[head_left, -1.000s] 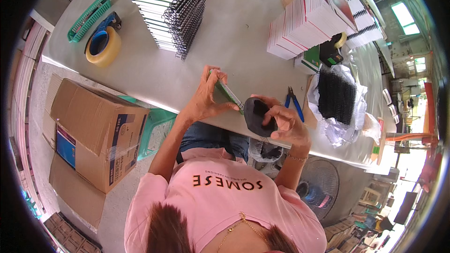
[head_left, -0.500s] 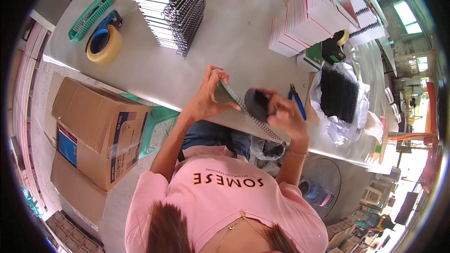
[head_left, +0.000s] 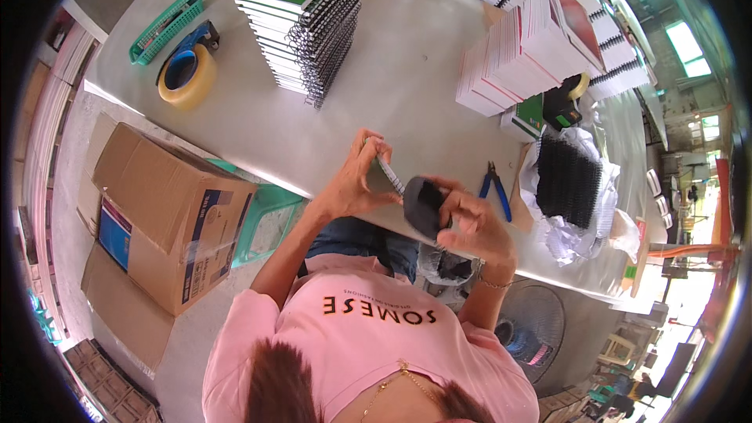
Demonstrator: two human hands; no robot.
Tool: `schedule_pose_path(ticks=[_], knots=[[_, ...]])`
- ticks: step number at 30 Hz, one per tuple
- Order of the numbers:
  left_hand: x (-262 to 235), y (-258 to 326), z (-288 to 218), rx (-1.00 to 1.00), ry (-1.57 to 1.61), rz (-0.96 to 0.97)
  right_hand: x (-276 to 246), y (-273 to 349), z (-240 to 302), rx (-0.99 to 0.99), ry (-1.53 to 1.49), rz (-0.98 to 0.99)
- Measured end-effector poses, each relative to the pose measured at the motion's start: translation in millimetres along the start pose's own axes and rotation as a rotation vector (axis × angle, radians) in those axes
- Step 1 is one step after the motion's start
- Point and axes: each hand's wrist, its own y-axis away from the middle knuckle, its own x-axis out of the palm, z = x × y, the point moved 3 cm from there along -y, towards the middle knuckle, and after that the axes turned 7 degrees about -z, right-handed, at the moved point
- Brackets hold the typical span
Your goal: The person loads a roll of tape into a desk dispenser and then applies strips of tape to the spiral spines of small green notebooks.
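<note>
My left hand [head_left: 352,180] grips a small notebook [head_left: 389,175], turned nearly edge-on toward me, with thumb below and fingers above. A wire coil shows along the notebook's edge. In my right hand [head_left: 476,223] is a dark grey, rounded, pad-like piece [head_left: 421,207]; its exact kind I cannot make out. It meets the lower end of the notebook's edge. Blue-handled pliers [head_left: 494,190] lie on the table just right of my right hand. Beyond my left hand stands a tall stack of green spiral notebooks [head_left: 301,31].
Thick stacks of unbound pages [head_left: 517,55] stand at the far right, near a pile of black coils [head_left: 565,180] on crumpled white wrapping. A tape dispenser [head_left: 188,74] and a green basket [head_left: 166,25] sit at the left. An open cardboard box [head_left: 172,219] stands beside the table.
The long coil that trailed down from the notebook toward my right wrist no longer shows. The dark pad has shifted slightly down and left, and the view has moved a little.
</note>
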Motion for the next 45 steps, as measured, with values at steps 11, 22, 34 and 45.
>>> schedule_pose_path(ticks=[11, 22, 34, 45], knots=[[5, 5, 9, -0.144, 0.102, -0.057, -22, -18, -25, 0.06, 0.168, -0.276], [2, 1, 9, -0.048, 0.224, 0.059, -10, -26, -9, 0.05, 0.423, -0.17], [0, 5, -4, -0.185, 0.29, 0.129, 14, -22, 13, 0.007, 0.229, -0.055], [4, 1, -4, -0.105, 0.252, 0.097, -4, -44, -15, 0.071, 0.283, -0.191]])
